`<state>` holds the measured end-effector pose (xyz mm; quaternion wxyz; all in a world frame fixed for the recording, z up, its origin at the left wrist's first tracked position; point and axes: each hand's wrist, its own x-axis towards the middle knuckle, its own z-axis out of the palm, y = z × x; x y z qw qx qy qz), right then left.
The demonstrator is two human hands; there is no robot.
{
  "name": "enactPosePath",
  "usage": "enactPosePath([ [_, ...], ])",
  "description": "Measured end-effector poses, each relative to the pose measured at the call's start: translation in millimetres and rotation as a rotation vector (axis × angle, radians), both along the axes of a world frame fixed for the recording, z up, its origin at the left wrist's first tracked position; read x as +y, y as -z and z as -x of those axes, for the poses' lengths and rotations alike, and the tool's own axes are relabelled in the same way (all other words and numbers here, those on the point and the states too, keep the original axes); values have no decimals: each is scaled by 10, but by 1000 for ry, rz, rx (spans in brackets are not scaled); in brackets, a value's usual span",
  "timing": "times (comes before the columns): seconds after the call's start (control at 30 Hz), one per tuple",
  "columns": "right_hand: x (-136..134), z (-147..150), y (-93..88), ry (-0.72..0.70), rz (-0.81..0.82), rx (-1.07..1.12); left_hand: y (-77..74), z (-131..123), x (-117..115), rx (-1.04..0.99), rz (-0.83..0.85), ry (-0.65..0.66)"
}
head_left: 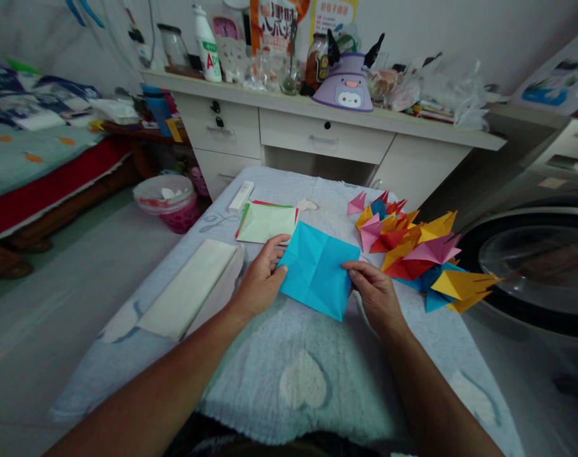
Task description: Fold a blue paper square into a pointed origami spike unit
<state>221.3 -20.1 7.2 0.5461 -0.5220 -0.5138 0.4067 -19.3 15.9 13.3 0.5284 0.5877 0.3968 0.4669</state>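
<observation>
A square sheet of blue origami paper [317, 270], marked with crossing fold creases, is held up above the cloth-covered table. My left hand [264, 274] pinches its left edge between thumb and fingers. At the right edge, my right hand [375, 289] grips the sheet in the same way. Just beyond my left hand lies a stack of coloured paper [268, 222], with a pale sheet on top and red and green edges showing. To the right sits a heap of folded paper cranes [408, 244] in yellow, red, pink and blue.
A folded pale cloth or paper [191, 285] lies at the table's left, with a small white box [242, 196] farther back. Behind stands a cluttered white cabinet [298, 127]. A pink bin [169, 200] is on the floor at left, a washing machine [546, 254] at right.
</observation>
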Motion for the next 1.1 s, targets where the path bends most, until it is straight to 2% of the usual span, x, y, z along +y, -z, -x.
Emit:
enactPosePath([
  [0.13, -1, -65, 12, -74, 30, -25, 4, 32, 30, 156, 22, 0],
  [0.27, 13, -82, 20, -121, -7, -111, -12, 52, 53, 176, 19, -28],
  [0.33, 27, -82, 21, -102, -104, -240, -23, 59, 62, 147, 29, -29],
  [0.47, 45, -109, 9, 39, -379, -605, -51, 69, 64, 58, 84, 15],
  [0.6, 37, -158, -27, 96, -480, -839, -54, 74, 53, 13, 103, 65],
  [0.83, 23, -180, -92, -20, -510, -868, -4, 95, 57, 121, 37, 62],
  [1.1, 0, -189, -115, -104, -479, -879, -79, 98, 52, 195, 2, -16],
])
